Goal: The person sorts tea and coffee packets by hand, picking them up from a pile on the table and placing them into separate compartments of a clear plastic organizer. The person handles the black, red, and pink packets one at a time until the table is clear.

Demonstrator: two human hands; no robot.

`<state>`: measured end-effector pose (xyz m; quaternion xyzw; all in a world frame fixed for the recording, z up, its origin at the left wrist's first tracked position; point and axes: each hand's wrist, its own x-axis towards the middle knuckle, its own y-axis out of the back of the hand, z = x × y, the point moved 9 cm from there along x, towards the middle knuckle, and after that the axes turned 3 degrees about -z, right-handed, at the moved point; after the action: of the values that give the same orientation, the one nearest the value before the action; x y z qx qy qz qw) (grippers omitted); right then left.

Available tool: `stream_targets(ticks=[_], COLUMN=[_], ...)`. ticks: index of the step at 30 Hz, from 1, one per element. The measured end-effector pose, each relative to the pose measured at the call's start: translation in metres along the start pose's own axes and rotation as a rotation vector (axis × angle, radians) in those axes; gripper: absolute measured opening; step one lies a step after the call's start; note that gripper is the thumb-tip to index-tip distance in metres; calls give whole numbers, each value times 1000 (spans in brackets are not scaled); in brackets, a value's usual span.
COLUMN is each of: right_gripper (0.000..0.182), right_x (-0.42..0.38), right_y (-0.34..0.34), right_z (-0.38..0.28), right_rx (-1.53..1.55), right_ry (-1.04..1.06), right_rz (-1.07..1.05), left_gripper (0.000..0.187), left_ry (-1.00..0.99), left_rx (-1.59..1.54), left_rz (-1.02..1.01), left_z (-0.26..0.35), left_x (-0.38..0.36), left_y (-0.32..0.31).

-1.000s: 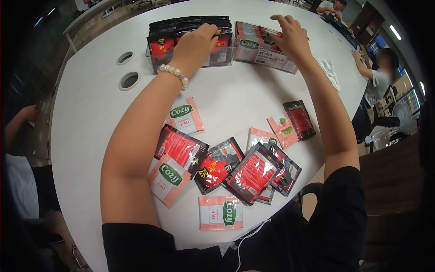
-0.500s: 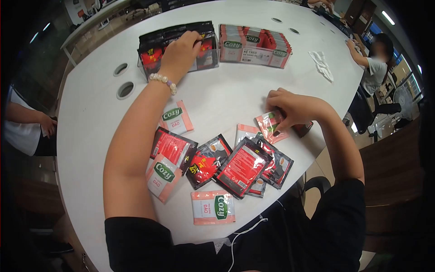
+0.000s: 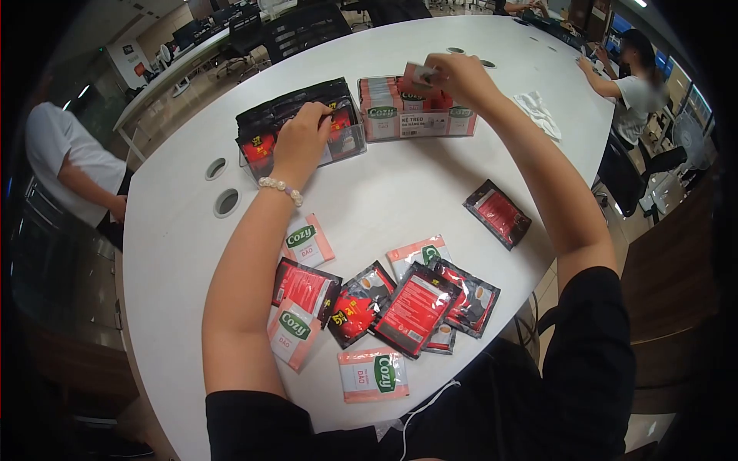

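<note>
At the clear holder [image 3: 351, 143] of black-and-red coffee sachets [image 3: 259, 147], my left hand [image 3: 301, 138] has its fingers closed on the sachets at the front; the fingertips are partly hidden. My right hand [image 3: 463, 78] pinches a pink tea sachet [image 3: 416, 76] just above a second clear holder [image 3: 423, 125], which has rows of pink Cozy tea sachets [image 3: 380, 100]. Loose on the table nearer me are a Cozy sachet [image 3: 309, 241], an overlapping coffee sachet [image 3: 415, 309] pile, and another Cozy sachet [image 3: 374, 376]. One coffee sachet [image 3: 500, 214] lies apart at the right.
The white table [image 3: 177, 307] has round cable holes [image 3: 227, 203] on the left. A crumpled white tissue [image 3: 537, 114] lies beyond my right forearm. One person [image 3: 77, 165] stands at the left; another person [image 3: 634, 88] sits at the far right near a black chair [image 3: 646, 180].
My right hand has lifted the pink tea sachet from the near right and carried it up to the Cozy holder. My left hand stays at the coffee holder. The camera view has shifted.
</note>
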<state>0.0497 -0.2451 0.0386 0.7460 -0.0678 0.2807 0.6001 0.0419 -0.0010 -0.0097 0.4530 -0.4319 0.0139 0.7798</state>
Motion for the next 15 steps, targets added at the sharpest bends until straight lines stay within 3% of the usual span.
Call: stream_targets(ticks=[5,8,11,14,15], right_gripper=[12,15,16,18,17], right_x=[15,16,4,-16,-25], right_y=[-61,-56,-20,4,-5], right_z=[6,-4,-21,-57,-70], right_rx=[-374,-484,-382,-112,38], right_ry=[72,85,125,169,236], right_rz=[-160,-77,326,182,16], left_gripper=[15,15,15,14,14], left_ry=[13,-16,20,-12,-14], left_rx=[1,-5,-18,-9,-10], left_rz=[-11,11,-15,6,8], left_z=[2,3,2,0,0], left_x=[1,1,1,1,1], left_y=[1,2,2,0,0])
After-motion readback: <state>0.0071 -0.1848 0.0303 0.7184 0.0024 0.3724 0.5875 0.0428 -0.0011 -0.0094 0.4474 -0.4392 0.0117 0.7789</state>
